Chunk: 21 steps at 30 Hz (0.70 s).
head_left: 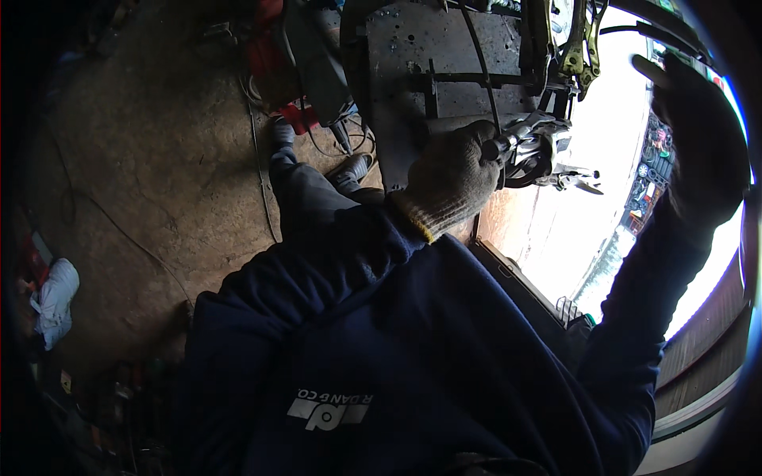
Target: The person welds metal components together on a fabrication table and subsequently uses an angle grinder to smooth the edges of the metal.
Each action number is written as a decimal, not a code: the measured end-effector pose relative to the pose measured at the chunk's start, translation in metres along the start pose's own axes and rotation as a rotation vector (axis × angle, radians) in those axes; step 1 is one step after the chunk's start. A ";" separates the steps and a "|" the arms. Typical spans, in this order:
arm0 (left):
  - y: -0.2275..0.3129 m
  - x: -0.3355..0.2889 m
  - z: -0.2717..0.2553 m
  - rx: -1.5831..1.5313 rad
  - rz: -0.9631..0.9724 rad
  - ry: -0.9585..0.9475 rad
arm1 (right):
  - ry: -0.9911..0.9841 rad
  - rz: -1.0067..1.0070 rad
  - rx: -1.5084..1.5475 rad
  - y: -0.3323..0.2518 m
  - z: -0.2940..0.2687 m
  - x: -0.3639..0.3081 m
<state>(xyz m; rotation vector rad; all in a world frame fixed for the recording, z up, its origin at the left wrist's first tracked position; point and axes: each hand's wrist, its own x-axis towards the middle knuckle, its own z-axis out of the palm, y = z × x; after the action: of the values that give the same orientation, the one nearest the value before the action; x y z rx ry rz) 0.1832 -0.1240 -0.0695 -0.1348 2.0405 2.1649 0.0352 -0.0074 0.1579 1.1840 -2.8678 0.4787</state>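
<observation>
With left hand [451,170] curled against metal clamps [524,136], just right of its knuckles; cannot tell if gripping. With right hand [706,147] well apart, farther right, too dark to read. Might snag black cable [492,99] above left grip through a sideways pull. Cannot see inside dark box-like form [528,300] below.

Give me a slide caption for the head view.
Gloved left hand at a metal assembly beside a metal worktable, right hand held apart.
</observation>
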 end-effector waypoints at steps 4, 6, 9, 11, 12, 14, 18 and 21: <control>-0.006 -0.003 0.006 0.056 0.087 0.040 | 0.277 0.132 -0.066 0.004 0.001 -0.050; -0.014 -0.005 0.009 0.011 0.108 0.075 | 0.361 0.255 -0.014 -0.003 0.003 -0.077; -0.024 -0.011 0.013 -0.252 -0.056 -0.009 | 0.503 0.319 0.178 0.014 -0.003 -0.129; -0.022 -0.024 0.009 -0.374 -0.089 -0.003 | 0.654 0.385 0.314 0.022 -0.002 -0.166; -0.022 -0.031 0.006 -0.430 -0.104 0.001 | 0.683 0.374 0.220 0.025 -0.001 -0.182; -0.023 -0.044 0.000 -0.557 -0.188 0.005 | 0.623 0.282 -0.396 0.027 0.003 -0.208; 0.016 -0.084 -0.015 -0.626 -0.227 0.132 | 1.041 0.518 0.592 0.059 0.022 -0.294; -0.010 -0.113 -0.012 -0.381 -0.120 0.153 | 1.126 0.715 0.625 0.073 0.066 -0.342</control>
<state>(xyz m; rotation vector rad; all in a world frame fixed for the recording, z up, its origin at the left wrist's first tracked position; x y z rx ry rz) 0.2959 -0.1415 -0.0601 -0.4685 1.6143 2.5047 0.2367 0.2585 0.0345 -0.2544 -1.9936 1.4970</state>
